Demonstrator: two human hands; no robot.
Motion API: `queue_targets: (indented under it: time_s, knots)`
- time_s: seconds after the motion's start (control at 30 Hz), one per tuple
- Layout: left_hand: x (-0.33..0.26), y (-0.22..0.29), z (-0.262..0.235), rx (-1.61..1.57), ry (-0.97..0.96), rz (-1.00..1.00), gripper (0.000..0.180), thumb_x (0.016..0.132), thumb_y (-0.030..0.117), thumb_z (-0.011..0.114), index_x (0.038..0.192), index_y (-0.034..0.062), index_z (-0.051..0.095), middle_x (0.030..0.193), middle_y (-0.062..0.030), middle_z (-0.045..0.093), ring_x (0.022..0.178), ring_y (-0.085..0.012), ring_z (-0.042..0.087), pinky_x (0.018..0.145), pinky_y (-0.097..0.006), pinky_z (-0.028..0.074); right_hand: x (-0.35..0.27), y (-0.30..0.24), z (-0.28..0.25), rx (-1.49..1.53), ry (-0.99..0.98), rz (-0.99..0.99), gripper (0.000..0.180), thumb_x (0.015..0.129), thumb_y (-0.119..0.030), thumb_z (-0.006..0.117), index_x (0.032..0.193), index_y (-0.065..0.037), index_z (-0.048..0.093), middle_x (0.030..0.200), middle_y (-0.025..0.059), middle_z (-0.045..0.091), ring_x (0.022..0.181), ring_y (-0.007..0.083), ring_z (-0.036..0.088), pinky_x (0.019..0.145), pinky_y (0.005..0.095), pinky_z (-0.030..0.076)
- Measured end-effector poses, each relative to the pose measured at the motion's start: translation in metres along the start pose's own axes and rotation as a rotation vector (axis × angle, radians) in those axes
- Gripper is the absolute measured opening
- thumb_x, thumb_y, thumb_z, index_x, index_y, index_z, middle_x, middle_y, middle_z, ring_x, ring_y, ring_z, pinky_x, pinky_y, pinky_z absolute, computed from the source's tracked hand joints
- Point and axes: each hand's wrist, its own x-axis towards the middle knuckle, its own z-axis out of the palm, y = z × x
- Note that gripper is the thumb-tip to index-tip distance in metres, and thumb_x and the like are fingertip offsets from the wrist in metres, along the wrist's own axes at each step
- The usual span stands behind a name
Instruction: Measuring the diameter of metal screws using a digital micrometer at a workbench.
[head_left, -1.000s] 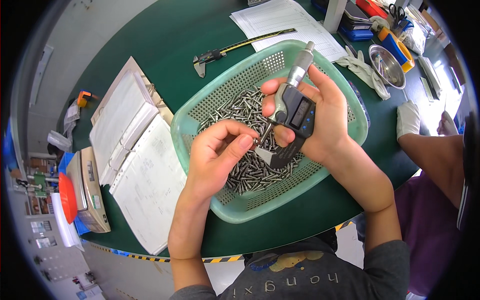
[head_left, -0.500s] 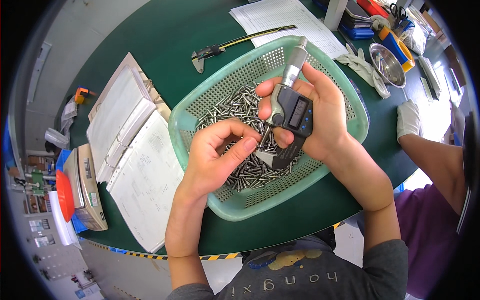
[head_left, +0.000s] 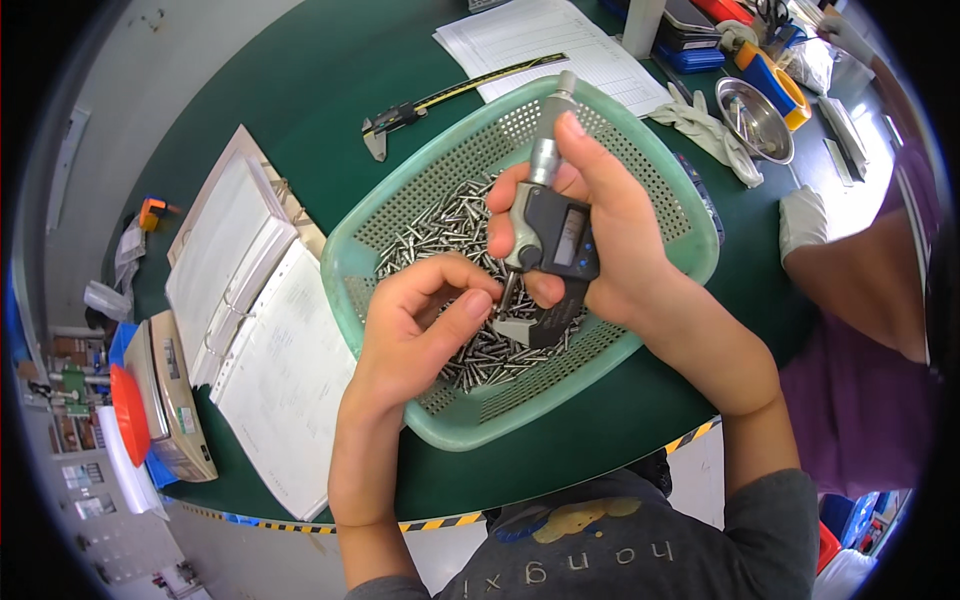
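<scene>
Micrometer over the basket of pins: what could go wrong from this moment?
1. The left hand pinches a small pin at the jaws of the micrometer, held in the right hand. The pin could slip and drop back among the loose pins, losing track of which was measured.
2. The basket sits close to the table edge; a nudge from a forearm might tip it off.

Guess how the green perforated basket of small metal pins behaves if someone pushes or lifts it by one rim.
The green basket is thin perforated plastic, so it would probably flex at the rim. The metal pins heaped inside likely make it heavy for its size. Being loose and cylindrical, they would probably roll toward the low side if it tilts.
</scene>
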Motion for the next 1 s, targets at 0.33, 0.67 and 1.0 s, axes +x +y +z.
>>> queue_targets:
  time_s: [0.33, 0.67, 1.0]
  knots:
    - [0.001, -0.001, -0.001, -0.068, 0.038, -0.041, 0.013, 0.079, 0.005, 0.059, 0.090, -0.0005, 0.055, 0.082, -0.0015, 0.054, 0.076, -0.0070, 0.050, 0.068, -0.020, 0.040, 0.001, -0.001, 0.000, -0.047, -0.046, -0.057, 0.060, 0.088, -0.050, 0.024, 0.087, 0.002, 0.054, 0.066, 0.0108, 0.058, 0.037, 0.0145, 0.047, 0.035, 0.0220, 0.039]
    - [0.017, -0.012, 0.007, 0.884, 0.356, 0.266, 0.020, 0.063, -0.004, 0.056, 0.083, 0.0007, 0.054, 0.086, -0.0106, 0.051, 0.084, -0.0255, 0.051, 0.074, -0.031, 0.040, 0.002, -0.001, -0.009, 0.277, 0.119, -0.072, 0.057, 0.087, -0.042, 0.020, 0.097, 0.004, 0.051, 0.075, 0.0135, 0.057, 0.043, 0.0184, 0.045, 0.046, 0.0319, 0.040]
    - [0.020, -0.015, 0.024, 1.256, -0.102, 0.363, 0.019, 0.056, -0.003, 0.064, 0.072, 0.0020, 0.055, 0.083, -0.0125, 0.052, 0.077, -0.0313, 0.051, 0.064, -0.038, 0.041, 0.002, -0.002, -0.009, 0.390, 0.104, -0.029, 0.056, 0.083, -0.045, 0.028, 0.098, 0.004, 0.051, 0.080, 0.0162, 0.056, 0.044, 0.0200, 0.047, 0.047, 0.0339, 0.042]
